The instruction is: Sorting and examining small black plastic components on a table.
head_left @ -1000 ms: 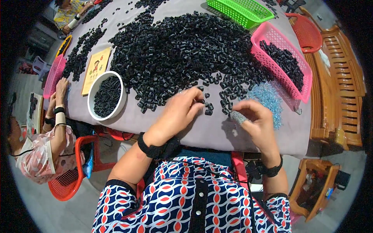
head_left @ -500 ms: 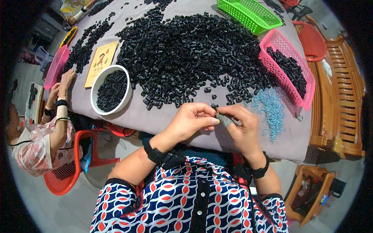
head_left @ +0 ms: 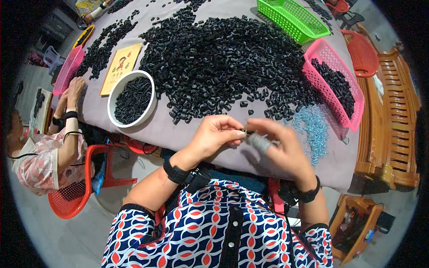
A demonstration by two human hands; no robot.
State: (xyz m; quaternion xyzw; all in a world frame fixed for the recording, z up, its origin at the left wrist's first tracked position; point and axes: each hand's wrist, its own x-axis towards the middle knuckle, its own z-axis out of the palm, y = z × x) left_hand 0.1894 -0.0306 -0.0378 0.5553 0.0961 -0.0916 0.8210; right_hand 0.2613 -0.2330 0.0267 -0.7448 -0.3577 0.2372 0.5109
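My left hand (head_left: 210, 139) is closed in a pinch on a small black plastic piece (head_left: 244, 131), mostly covered by the fingertips. Close to its right, my right hand (head_left: 286, 149) has the fingers stretched out and apart from the thumb, slightly blurred, with nothing visible between them. A grey wrap (head_left: 259, 143) covers that thumb. Both hands are above the near edge of the cloth-covered table. Beyond them spreads a large pile of short black tube-like plastic parts (head_left: 223, 67). Small clear bluish pieces (head_left: 311, 134) lie in a heap beside my right hand.
A white bowl (head_left: 153, 105) of thin black parts stands left, beside a yellow booklet (head_left: 120, 67). To the right are a pink basket (head_left: 357, 114) with black parts and a green basket (head_left: 308, 33). Another person's hands (head_left: 73, 89) rest at the left table edge near another pink basket (head_left: 69, 69).
My right hand's fingers have come off the black piece and spread apart. My left hand still pinches it. The whole view has shifted slightly.
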